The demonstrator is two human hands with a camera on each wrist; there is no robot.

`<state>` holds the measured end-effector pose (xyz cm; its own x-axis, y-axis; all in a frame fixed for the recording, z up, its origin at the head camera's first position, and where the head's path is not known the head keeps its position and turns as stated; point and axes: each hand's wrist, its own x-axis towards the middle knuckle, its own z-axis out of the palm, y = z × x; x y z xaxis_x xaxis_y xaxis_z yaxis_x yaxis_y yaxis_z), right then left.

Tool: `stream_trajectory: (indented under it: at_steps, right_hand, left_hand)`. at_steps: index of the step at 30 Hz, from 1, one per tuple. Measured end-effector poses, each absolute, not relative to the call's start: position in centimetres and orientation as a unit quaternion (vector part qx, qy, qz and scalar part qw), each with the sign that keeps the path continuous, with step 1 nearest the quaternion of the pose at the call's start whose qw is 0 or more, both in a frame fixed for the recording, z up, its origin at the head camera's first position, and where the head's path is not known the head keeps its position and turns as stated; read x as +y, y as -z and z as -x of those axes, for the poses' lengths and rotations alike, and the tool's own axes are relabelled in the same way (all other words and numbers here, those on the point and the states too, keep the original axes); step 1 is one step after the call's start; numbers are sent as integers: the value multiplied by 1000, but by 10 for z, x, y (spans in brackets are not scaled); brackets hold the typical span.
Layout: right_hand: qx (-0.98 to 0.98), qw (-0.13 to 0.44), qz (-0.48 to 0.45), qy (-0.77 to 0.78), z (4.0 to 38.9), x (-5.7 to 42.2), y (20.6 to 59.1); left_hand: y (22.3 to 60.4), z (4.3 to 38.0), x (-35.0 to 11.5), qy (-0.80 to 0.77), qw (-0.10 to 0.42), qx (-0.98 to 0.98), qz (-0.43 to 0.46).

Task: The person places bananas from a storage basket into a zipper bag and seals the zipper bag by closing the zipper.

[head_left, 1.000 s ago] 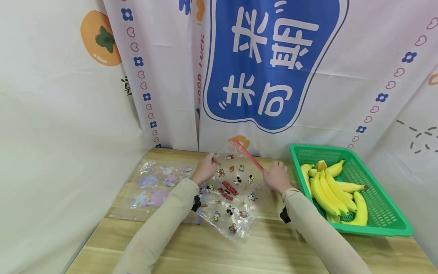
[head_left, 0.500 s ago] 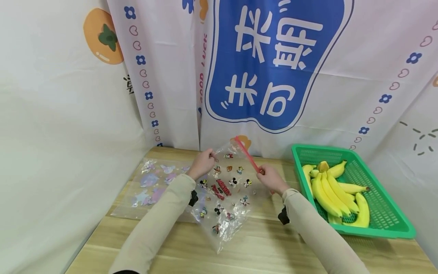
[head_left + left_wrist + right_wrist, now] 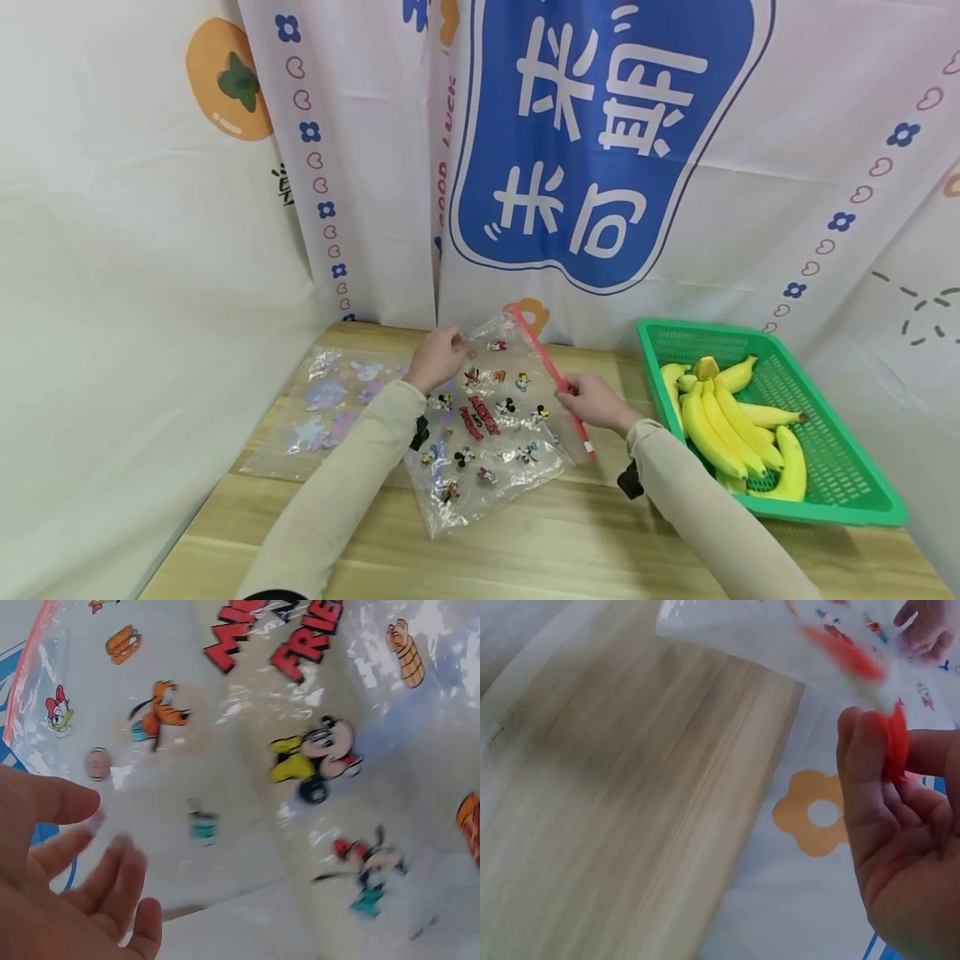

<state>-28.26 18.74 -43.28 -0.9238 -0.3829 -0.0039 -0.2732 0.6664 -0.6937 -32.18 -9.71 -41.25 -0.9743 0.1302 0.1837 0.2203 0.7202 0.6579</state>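
Note:
A clear zip bag (image 3: 495, 433) printed with small cartoon figures and red lettering hangs slanted between the hands, its red zip strip (image 3: 543, 353) on the right side. My right hand (image 3: 596, 403) pinches that strip partway along, thumb against fingers; the right wrist view shows the red strip (image 3: 897, 742) between them. At the bag's upper left edge is my left hand (image 3: 438, 360). In the left wrist view the left hand's fingers (image 3: 112, 877) are loosely bent and spread beside the film, with a gap between them and the printed bag (image 3: 247, 765).
A second clear bag (image 3: 300, 417) with pastel prints lies flat on the wooden table (image 3: 570, 542) at left, partly under the printed bag. On the right stands a green basket (image 3: 847, 450) of yellow bananas (image 3: 720, 425). A patterned cloth (image 3: 360, 167) hangs behind the table.
The bag's lower corner has swung left. My right hand has moved left and down along with the red strip, whose lower end now shows below it. My left hand has shifted slightly left, its fingers loosened.

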Motion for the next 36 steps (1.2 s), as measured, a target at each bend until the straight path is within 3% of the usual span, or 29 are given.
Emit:
stream_trajectory:
  at_steps: [7,15,22,28,36]
  right_hand:
    - [923,37,176,340,270,176,427]
    - [921,19,158,355,255,160,423]
    - [922,-8,177,343,245,149,428]
    - [924,-39,199,325,238,146,433]
    - [913,-47,214,345,231,143,437]
  left_hand:
    - [408,315,-84,361,56,-928,76]
    - [411,300,-54,443,-24,-889,119]
    - [409,294,-30,481,-83,-869,85]
    - [409,292,-23,466,-90,-878,61]
    - [405,285,-17,461,-77,-877,109]
